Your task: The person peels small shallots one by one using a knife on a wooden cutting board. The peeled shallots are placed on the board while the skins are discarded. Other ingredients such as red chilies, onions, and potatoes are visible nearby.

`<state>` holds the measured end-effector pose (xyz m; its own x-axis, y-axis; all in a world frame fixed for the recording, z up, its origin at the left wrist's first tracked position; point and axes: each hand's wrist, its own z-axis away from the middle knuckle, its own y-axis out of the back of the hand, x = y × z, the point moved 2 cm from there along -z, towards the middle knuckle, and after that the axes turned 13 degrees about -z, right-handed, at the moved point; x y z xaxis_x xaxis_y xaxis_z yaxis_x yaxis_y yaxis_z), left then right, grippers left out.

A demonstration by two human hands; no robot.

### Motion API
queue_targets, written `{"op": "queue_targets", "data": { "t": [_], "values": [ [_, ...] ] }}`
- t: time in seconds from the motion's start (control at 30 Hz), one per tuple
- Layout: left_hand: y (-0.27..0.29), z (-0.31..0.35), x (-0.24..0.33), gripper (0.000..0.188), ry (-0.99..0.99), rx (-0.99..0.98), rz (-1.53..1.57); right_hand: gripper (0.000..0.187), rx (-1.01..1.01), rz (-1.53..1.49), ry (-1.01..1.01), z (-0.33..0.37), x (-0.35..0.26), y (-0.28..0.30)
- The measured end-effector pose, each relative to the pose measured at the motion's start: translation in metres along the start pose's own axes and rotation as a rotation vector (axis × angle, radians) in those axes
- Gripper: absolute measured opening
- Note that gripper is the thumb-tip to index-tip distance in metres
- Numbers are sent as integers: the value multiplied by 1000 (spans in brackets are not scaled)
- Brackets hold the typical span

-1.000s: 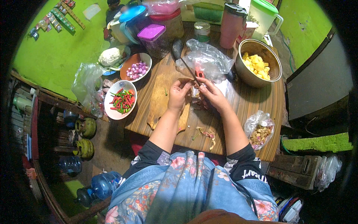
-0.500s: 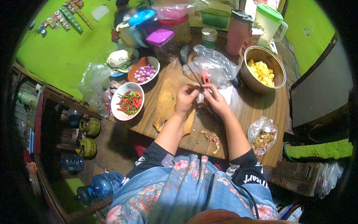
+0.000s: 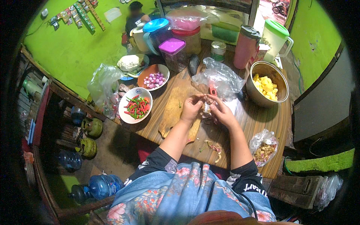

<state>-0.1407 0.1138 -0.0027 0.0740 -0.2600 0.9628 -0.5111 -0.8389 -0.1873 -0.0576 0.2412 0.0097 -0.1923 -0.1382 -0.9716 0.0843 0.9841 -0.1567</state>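
Left hand (image 3: 192,107) and right hand (image 3: 221,112) fingers pinching a small shallot (image 3: 206,106), above wooden cutting board (image 3: 176,108)

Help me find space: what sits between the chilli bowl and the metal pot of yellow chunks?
In the head view, the wooden cutting board, both hands and a crumpled clear plastic bag lie between them.

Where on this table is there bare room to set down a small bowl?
The barest patch is the table beside the right hand, between the metal pot and the bag of peels. The cutting board left of the left hand also looks bare. The back edge is crowded with containers; the chili bowl and shallot bowl fill the left.
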Motion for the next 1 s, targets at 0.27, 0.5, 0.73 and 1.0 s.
{"op": "queue_targets", "data": {
  "t": [0.27,0.5,0.73,1.0],
  "values": [
    [11,2,-13,18,88,-20,89,37,76,307,-23,5,-22,-13],
    [4,5,-1,15,122,-19,144,34,131,325,-24,3,-12,-9],
    [-3,4,12,14,103,-3,204,37,42,-133,3,-4,12,0],
    [3,2,-4,10,112,-34,159,38,37,49,-40,0,6,-1]
  ]
}}
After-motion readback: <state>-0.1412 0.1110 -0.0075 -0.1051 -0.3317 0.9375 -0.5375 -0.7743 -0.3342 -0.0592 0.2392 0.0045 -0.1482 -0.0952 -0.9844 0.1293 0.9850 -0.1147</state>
